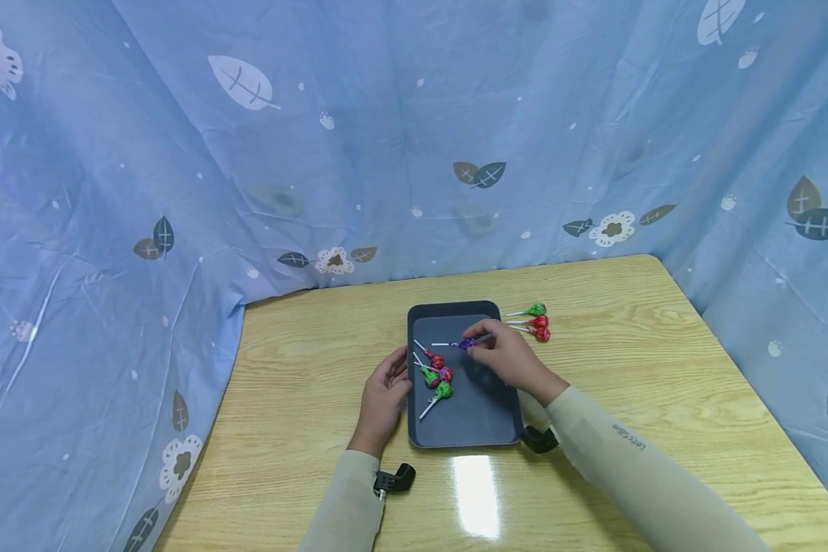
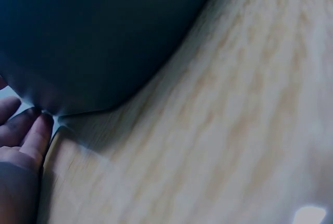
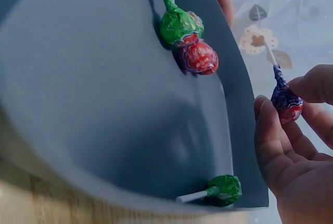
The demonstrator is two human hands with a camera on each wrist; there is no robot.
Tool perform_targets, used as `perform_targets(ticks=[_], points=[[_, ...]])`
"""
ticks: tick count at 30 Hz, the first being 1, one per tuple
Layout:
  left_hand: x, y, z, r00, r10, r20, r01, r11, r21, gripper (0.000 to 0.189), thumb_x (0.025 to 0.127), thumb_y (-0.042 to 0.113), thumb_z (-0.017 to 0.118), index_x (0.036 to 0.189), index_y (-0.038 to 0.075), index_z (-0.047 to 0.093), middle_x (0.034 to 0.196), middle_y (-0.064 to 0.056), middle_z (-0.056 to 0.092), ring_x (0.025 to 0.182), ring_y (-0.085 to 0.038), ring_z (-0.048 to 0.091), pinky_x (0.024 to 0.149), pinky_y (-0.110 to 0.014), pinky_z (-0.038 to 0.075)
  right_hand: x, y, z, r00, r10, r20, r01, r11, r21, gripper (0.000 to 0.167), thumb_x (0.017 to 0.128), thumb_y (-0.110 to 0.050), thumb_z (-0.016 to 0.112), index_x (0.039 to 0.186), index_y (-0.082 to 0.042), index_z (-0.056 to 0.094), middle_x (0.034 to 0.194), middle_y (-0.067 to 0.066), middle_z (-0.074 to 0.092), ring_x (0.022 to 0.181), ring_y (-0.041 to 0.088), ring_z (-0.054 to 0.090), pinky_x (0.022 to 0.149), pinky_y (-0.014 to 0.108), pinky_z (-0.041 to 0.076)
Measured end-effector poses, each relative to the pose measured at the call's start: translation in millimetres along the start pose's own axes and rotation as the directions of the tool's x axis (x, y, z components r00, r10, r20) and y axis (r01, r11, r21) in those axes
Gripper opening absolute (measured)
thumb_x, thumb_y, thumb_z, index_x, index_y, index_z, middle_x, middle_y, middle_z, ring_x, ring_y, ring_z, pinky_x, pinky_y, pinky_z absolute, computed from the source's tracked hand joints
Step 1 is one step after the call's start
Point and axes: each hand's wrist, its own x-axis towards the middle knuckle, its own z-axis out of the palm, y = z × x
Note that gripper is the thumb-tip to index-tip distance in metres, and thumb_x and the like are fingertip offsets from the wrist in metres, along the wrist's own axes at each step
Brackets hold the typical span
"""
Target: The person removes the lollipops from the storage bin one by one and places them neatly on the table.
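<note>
The right hand (image 1: 507, 356) pinches a purple lollipop (image 1: 464, 343) between thumb and fingers, over the far half of the tray (image 1: 483, 422); the stick points toward the tray's left edge. The left hand (image 1: 384, 395) is at the tray's left edge, its fingertips touching the wall; whether it grips the rim or only rests there, I cannot tell.

Inside the tray, four lollipops lie along the left edge. A red lollipop (image 1: 437, 360) is farthest back. Nearer, a red-and-purple lollipop (image 1: 445, 374) touches a green lollipop (image 1: 431, 379). A second green lollipop (image 1: 445, 390) lies nearest the front, its stick slanting toward the near left corner.

The tray sits near the middle of the worktop (image 1: 297, 368), short of its far edge. Just beside the tray's far right corner, three more lollipops lie on the worktop, sticks toward the tray: one green (image 1: 537, 309) farthest back, then two red (image 1: 541, 334). A blue curtain (image 1: 386, 153) hangs behind the worktop's far edge.
</note>
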Motion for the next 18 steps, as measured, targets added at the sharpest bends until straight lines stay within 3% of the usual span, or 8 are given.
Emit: perform_targets(ticks=[8, 18], points=[[-0.3, 0.8, 0.4, 1.0, 0.007, 0.002, -0.007, 1.0, -0.006, 0.062, 0.099, -0.013, 0.054, 0.16, 0.0, 0.051, 0.158, -0.019, 0.055, 0.145, -0.029, 0.054, 0.115, -0.032, 0.049, -1.3, 1, -10, 1.0, -0.012, -0.021, 0.013, 0.999, 0.03, 0.023, 0.102, -0.007, 0.073, 0.125, -0.004, 0.072, 0.117, 0.01, 0.07, 0.096, 0.023, 0.07, 0.083, 0.039, 0.061], [-0.3, 0.4, 1.5, 1.0, 0.003, 0.0, -0.003, 1.0, -0.005, 0.063, 0.099, -0.013, 0.054, 0.16, 0.0, 0.051, 0.158, -0.018, 0.056, 0.144, -0.029, 0.054, 0.116, -0.033, 0.049, -5.8, 6, -21, 0.998, -0.016, -0.059, 0.021, 0.997, 0.08, 0.02, 0.102, -0.006, 0.075, 0.122, -0.003, 0.073, 0.106, 0.012, 0.071, 0.087, 0.026, 0.065, 0.073, 0.03, 0.058]])
